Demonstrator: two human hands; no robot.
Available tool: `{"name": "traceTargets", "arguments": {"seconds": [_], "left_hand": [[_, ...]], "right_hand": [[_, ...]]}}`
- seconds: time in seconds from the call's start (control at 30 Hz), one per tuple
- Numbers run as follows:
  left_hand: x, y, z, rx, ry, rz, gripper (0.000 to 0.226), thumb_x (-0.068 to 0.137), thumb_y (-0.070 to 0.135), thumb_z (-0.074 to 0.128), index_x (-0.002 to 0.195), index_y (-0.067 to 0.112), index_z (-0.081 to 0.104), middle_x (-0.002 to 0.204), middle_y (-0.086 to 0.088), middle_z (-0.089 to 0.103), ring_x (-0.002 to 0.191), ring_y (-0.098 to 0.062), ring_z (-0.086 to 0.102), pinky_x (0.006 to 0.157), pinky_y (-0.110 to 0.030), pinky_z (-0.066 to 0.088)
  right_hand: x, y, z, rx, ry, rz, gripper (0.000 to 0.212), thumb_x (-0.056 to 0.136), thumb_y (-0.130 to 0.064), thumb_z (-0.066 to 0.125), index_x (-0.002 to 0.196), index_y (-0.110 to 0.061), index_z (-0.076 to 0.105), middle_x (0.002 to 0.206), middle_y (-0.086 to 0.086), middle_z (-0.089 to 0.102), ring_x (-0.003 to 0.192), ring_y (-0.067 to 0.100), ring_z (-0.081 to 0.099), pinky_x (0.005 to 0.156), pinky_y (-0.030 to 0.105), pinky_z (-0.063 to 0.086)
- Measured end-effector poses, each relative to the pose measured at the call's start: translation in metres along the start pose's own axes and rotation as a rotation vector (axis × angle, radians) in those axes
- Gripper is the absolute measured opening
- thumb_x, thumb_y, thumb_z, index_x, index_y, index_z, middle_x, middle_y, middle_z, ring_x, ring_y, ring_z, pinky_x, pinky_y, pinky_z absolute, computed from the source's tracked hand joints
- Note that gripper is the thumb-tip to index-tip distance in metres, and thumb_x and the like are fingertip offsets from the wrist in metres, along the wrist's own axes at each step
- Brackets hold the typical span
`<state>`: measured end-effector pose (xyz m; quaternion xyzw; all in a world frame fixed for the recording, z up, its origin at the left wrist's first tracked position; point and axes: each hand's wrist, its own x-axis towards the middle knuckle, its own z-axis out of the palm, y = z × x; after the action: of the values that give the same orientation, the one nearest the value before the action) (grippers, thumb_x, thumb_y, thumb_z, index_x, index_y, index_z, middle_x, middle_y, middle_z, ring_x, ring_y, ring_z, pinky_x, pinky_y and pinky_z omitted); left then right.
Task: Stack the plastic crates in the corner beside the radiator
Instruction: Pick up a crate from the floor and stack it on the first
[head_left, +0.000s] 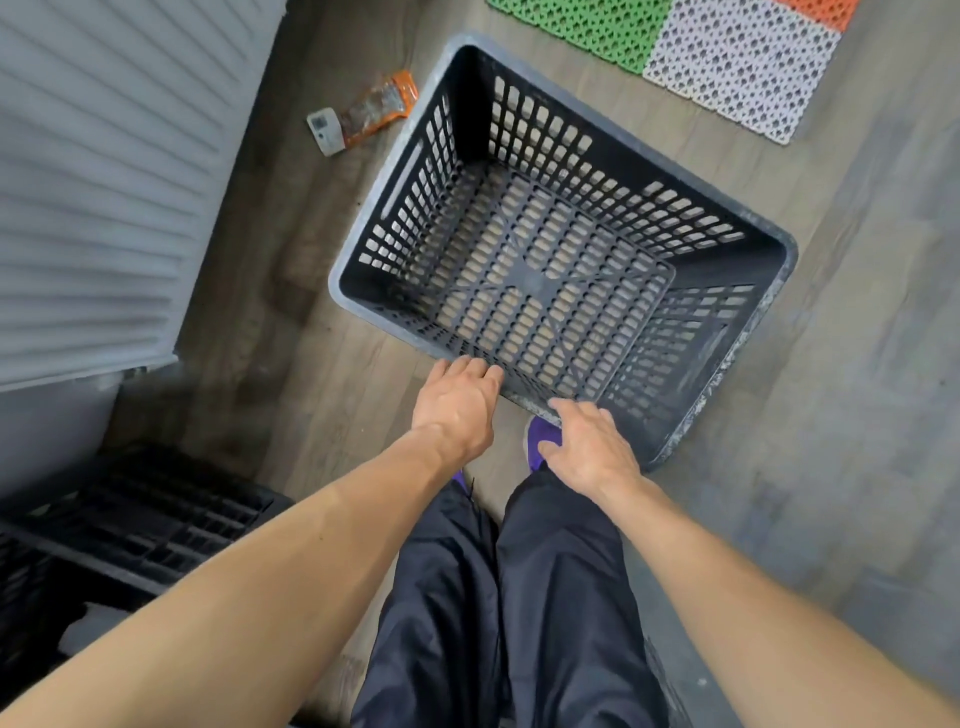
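Observation:
A black perforated plastic crate (769, 249) stands open side up on the wooden floor, straight ahead of my feet. My left hand (457, 410) is at the crate's near rim with its fingers curled over the edge. Just to the right, my right hand (589, 449) lies against the same rim, its fingertips touching the rim and its thumb spread apart below. A second black crate (150, 519) sits at the lower left, close to the white radiator (104, 182) along the left side.
An orange snack packet (382, 106) and a small white device (324, 130) lie on the floor between the radiator and the crate. Green, white and orange perforated floor tiles (727, 57) lie beyond the crate. My purple shoe (537, 436) is under the crate's near rim.

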<state>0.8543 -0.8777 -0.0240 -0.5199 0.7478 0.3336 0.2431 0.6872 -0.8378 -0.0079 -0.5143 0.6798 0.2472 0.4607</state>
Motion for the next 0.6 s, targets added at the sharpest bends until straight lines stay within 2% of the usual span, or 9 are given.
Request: {"name": "traceTargets", "arguments": {"seconds": [0.13, 0.23, 0.37, 0.6], "left_hand": [[0.022, -0.002, 0.013, 0.083, -0.029, -0.004, 0.052, 0.084, 0.01, 0.052, 0.134, 0.021, 0.042, 0.133, 0.002, 0.051, 0.134, -0.02, 0.036, 0.12, -0.043, 0.009], [0.038, -0.004, 0.02, 0.159, -0.025, 0.011, 0.045, 0.086, 0.011, 0.048, 0.128, 0.026, 0.046, 0.124, 0.004, 0.058, 0.125, -0.02, 0.045, 0.115, -0.04, 0.018], [0.057, -0.005, 0.025, 0.224, 0.006, -0.008, 0.034, 0.089, 0.014, 0.048, 0.117, 0.031, 0.056, 0.112, 0.006, 0.064, 0.109, -0.02, 0.056, 0.094, -0.034, 0.033], [0.053, -0.006, 0.017, 0.323, 0.012, 0.064, 0.035, 0.095, 0.014, 0.04, 0.123, 0.031, 0.054, 0.116, 0.003, 0.063, 0.112, -0.021, 0.056, 0.092, -0.033, 0.034]], "right_hand": [[0.02, -0.003, 0.015, -0.072, 0.017, -0.056, 0.061, 0.096, -0.031, 0.054, 0.151, -0.027, 0.028, 0.143, 0.004, 0.044, 0.134, 0.026, 0.034, 0.108, 0.04, 0.034], [0.037, -0.004, 0.026, -0.094, 0.042, -0.058, 0.06, 0.095, -0.028, 0.053, 0.15, -0.029, 0.028, 0.141, 0.004, 0.047, 0.13, 0.027, 0.039, 0.106, 0.04, 0.034], [0.057, -0.002, 0.034, -0.059, 0.033, -0.04, 0.058, 0.095, -0.02, 0.052, 0.149, -0.029, 0.031, 0.138, 0.006, 0.047, 0.126, 0.03, 0.042, 0.1, 0.043, 0.043], [0.056, 0.002, 0.03, -0.078, 0.034, -0.052, 0.058, 0.097, -0.022, 0.052, 0.15, -0.031, 0.03, 0.138, 0.007, 0.049, 0.125, 0.031, 0.046, 0.103, 0.044, 0.041]]}}
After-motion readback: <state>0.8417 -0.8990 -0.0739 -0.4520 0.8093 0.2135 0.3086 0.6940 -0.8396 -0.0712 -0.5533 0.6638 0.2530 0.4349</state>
